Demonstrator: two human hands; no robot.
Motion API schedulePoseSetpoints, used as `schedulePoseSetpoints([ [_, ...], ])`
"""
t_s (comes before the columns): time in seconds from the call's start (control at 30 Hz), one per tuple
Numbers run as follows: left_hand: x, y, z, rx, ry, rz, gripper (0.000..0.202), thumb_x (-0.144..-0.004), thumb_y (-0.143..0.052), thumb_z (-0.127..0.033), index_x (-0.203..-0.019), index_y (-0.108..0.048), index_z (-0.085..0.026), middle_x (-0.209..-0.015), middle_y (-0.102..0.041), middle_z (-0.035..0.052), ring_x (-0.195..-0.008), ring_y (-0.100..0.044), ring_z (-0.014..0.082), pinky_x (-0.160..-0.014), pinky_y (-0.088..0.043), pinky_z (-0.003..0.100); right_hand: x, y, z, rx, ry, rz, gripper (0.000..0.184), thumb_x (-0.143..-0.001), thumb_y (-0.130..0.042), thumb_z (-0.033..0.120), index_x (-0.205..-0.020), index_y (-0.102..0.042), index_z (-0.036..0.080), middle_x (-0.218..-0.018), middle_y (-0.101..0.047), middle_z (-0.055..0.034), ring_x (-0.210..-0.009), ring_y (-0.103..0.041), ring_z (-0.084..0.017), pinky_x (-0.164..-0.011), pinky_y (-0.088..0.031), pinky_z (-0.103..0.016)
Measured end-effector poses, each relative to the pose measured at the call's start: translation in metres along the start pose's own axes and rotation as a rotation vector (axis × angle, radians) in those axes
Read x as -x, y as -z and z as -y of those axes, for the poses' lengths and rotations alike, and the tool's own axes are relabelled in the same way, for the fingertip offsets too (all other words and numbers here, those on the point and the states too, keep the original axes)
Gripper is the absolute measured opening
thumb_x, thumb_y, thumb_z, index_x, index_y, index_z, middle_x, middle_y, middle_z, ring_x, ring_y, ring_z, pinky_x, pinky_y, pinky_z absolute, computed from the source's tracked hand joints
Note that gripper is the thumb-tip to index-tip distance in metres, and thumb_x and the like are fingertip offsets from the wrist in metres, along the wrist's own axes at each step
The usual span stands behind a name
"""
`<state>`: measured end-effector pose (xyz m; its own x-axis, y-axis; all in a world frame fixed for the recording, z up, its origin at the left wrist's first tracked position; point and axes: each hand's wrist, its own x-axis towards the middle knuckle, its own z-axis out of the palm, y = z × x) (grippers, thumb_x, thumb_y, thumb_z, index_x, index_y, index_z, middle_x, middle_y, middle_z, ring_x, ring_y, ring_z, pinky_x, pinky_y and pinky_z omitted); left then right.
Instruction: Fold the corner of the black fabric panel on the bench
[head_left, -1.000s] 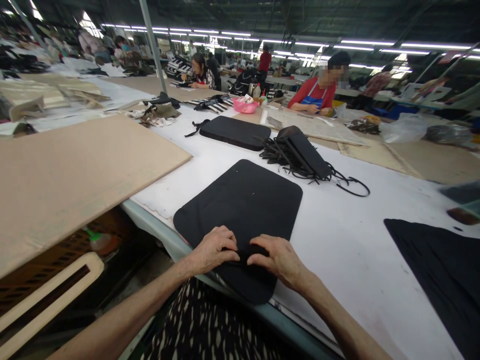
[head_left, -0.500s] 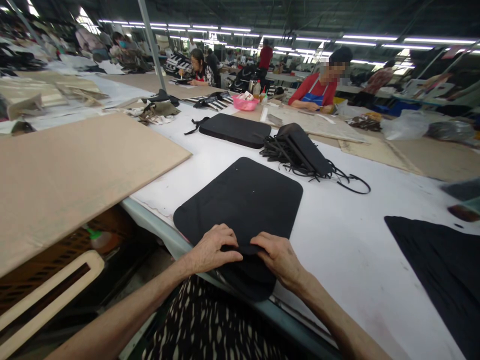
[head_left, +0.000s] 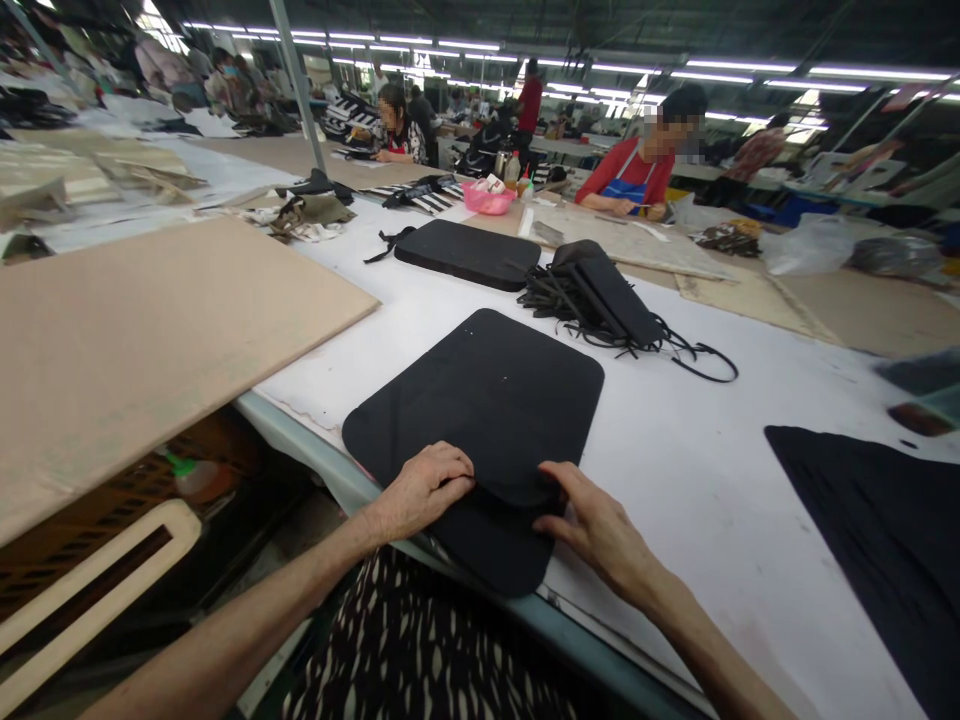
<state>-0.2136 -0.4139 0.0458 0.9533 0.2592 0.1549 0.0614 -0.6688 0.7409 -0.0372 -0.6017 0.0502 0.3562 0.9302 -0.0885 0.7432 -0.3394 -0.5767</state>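
Note:
A black rounded fabric panel (head_left: 487,400) lies on the white table (head_left: 675,470) in front of me, its near end hanging over the table edge. A curved upper layer overlaps a lower piece (head_left: 487,550) there. My left hand (head_left: 424,490) rests on the panel with its fingers curled, the tips pinching the left edge of the upper layer. My right hand (head_left: 600,530) lies to the right with its fingers stretched out, the tips touching the right side of the overlap.
A large brown board (head_left: 150,330) lies at the left. Behind the panel are a stack of black pads (head_left: 469,255) and a bundle of black straps (head_left: 600,300). Dark fabric (head_left: 877,520) lies at the right. A person in red (head_left: 637,175) and others work at far tables.
My right hand has let go of the layer's edge and slid right with its fingers straightened. The upper layer lies flatter. My left hand has stayed in place.

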Motion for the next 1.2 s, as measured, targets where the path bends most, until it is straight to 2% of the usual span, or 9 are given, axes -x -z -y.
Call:
schedulePoseSetpoints([
  [0.13, 0.0, 0.001, 0.0, 0.016, 0.012, 0.005, 0.022, -0.089, -0.044, -0.022, -0.075, -0.06, -0.016, -0.089, -0.06, 0.004, -0.088, -0.051, 0.0174, -0.084, -0.039, 0.029, -0.013, 0.007, -0.004, 0.068, 0.105, -0.032, 0.008, -0.084, -0.052, 0.031, -0.087, -0.057, 0.024, -0.1, -0.054, 0.0, -0.088, -0.052, -0.017, -0.078, -0.04, -0.028],
  [0.23, 0.003, 0.001, 0.0, 0.061, 0.082, -0.014, 0.018, -0.088, -0.046, -0.026, -0.093, -0.061, -0.018, -0.093, -0.059, 0.0043, -0.091, -0.051, 0.0183, -0.086, -0.04, 0.03, -0.028, 0.008, -0.004, 0.091, 0.147, -0.055, 0.019, -0.089, -0.045, 0.03, -0.075, -0.053, 0.021, -0.085, -0.056, -0.0001, -0.08, -0.053, -0.015, -0.072, -0.04, -0.025],
  [0.33, 0.009, 0.003, 0.001, 0.173, 0.172, -0.012, 0.053, -0.083, -0.054, -0.029, -0.132, -0.034, -0.025, -0.11, -0.056, 0.0041, -0.099, -0.051, 0.019, -0.093, -0.039, 0.032, -0.042, 0.003, -0.003, 0.127, 0.113, -0.103, 0.022, -0.09, -0.043, 0.03, -0.071, -0.05, 0.02, -0.073, -0.053, 0.0013, -0.069, -0.052, -0.013, -0.064, -0.038, -0.024],
  [0.4, 0.012, 0.005, 0.003, 0.224, 0.191, 0.012, 0.073, -0.08, -0.059, -0.029, -0.14, -0.016, -0.028, -0.123, -0.049, 0.005, -0.109, -0.047, 0.0205, -0.098, -0.035, 0.034, -0.05, -0.002, -0.001, 0.155, 0.095, -0.132, 0.021, -0.089, -0.044, 0.029, -0.071, -0.05, 0.02, -0.073, -0.053, 0.0012, -0.069, -0.052, -0.013, -0.063, -0.036, -0.024],
  [0.63, 0.007, 0.007, 0.011, 0.085, 0.14, 0.157, 0.027, -0.076, -0.059, -0.015, -0.099, -0.066, -0.027, -0.128, -0.044, 0.0037, -0.118, -0.04, 0.0241, -0.103, -0.027, 0.035, -0.059, -0.015, 0.0, 0.24, 0.067, -0.228, 0.019, -0.09, -0.045, 0.03, -0.076, -0.053, 0.02, -0.077, -0.054, 0.0003, -0.071, -0.053, -0.013, -0.065, -0.036, -0.023],
  [0.8, 0.004, 0.006, 0.012, 0.063, 0.14, 0.114, 0.022, -0.076, -0.057, -0.013, -0.092, -0.068, -0.025, -0.107, -0.057, 0.0036, -0.108, -0.048, 0.0242, -0.096, -0.034, 0.035, -0.059, -0.016, -0.005, 0.269, 0.07, -0.319, 0.023, -0.092, -0.041, 0.034, -0.08, -0.056, 0.02, -0.08, -0.056, -0.0013, -0.073, -0.053, -0.015, -0.068, -0.04, -0.027],
  [1.0, 0.003, 0.005, 0.01, 0.081, 0.128, 0.067, 0.014, -0.08, -0.055, -0.018, -0.083, -0.068, -0.019, -0.082, -0.059, 0.0018, -0.088, -0.054, 0.0207, -0.087, -0.04, 0.032, -0.027, -0.006, 0.006, 0.357, 0.159, -0.476, 0.025, -0.089, -0.041, 0.021, -0.11, -0.054, 0.014, -0.114, -0.052, -0.0128, -0.105, -0.044, -0.027, -0.09, -0.034, -0.042],
  [1.07, 0.003, 0.003, 0.011, 0.093, 0.135, 0.039, 0.015, -0.082, -0.053, -0.02, -0.082, -0.068, -0.019, -0.079, -0.059, 0.002, -0.084, -0.054, 0.0198, -0.084, -0.041, 0.03, -0.008, -0.004, 0.011, 0.359, 0.273, -0.401, 0.02, -0.09, -0.042, 0.021, -0.1, -0.059, 0.016, -0.105, -0.056, -0.0107, -0.098, -0.048, -0.024, -0.086, -0.038, -0.039],
  [1.2, 0.004, 0.0, 0.014, 0.132, 0.157, -0.03, 0.018, -0.083, -0.052, -0.023, -0.092, -0.067, -0.02, -0.09, -0.06, 0.003, -0.093, -0.053, 0.0215, -0.086, -0.04, 0.03, 0.016, -0.005, 0.017, 0.267, 0.33, -0.019, 0.018, -0.084, -0.056, 0.023, -0.101, -0.058, 0.021, -0.108, -0.054, -0.0063, -0.092, -0.05, -0.021, -0.08, -0.043, -0.033],
])
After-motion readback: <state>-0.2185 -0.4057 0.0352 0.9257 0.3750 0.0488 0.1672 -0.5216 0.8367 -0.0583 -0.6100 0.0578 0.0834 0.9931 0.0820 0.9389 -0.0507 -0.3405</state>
